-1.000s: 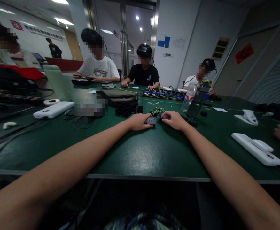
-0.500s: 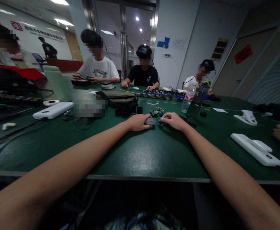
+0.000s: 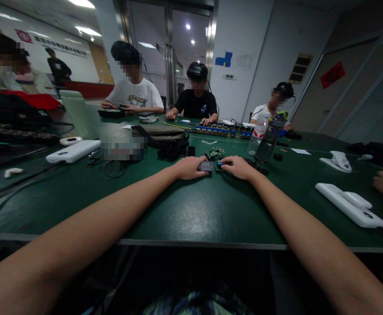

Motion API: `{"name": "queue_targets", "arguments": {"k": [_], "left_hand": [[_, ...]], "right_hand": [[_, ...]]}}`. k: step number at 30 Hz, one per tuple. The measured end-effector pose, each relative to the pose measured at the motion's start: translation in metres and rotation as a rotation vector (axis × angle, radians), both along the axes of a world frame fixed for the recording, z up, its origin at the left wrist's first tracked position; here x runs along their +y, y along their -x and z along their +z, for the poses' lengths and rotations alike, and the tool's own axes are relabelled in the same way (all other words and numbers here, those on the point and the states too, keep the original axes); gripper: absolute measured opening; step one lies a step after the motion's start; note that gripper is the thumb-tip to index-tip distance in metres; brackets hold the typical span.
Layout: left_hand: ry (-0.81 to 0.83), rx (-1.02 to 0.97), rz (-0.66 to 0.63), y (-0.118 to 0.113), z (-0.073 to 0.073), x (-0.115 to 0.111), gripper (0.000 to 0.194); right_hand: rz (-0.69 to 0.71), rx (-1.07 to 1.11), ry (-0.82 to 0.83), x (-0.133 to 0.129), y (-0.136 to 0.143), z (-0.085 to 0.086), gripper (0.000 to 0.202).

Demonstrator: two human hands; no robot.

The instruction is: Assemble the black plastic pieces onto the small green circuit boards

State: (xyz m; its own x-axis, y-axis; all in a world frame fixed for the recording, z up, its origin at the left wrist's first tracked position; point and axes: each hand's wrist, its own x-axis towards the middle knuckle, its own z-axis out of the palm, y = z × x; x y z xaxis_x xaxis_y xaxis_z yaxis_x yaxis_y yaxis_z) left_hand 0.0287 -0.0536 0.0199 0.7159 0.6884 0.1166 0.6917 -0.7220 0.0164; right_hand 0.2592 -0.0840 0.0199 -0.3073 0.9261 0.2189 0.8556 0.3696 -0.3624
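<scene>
Both hands [image 3: 214,167] pinch small parts, seemingly unlabelled circuit boards [image 3: 215,153]

Green-topped counter [image 3: 191,210] fills the lower frame. White wall [image 3: 244,65] at upper centre, glass doors [image 3: 178,57] left of it, ceiling lights [image 3: 83,28] at upper left. Red sign [image 3: 333,74] on a door, upper right.

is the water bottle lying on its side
No, the bottle stands upright on the green table, beyond the right hand.
</scene>
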Motion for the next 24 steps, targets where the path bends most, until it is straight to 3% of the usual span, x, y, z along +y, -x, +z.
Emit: {"name": "queue_targets", "arguments": {"k": [7,12,24], "left_hand": [[0.014,0.007,0.024,-0.001,0.002,-0.003,0.048],[0.017,0.003,0.022,-0.001,0.002,-0.002,0.048],[0.010,0.010,0.029,-0.001,0.004,-0.004,0.048]], "right_hand": [[-0.115,-0.131,-0.048,0.003,-0.007,0.003,0.043],[-0.189,-0.246,0.065,0.003,-0.019,0.004,0.052],[-0.075,-0.179,0.065,-0.001,-0.009,0.006,0.039]]}}
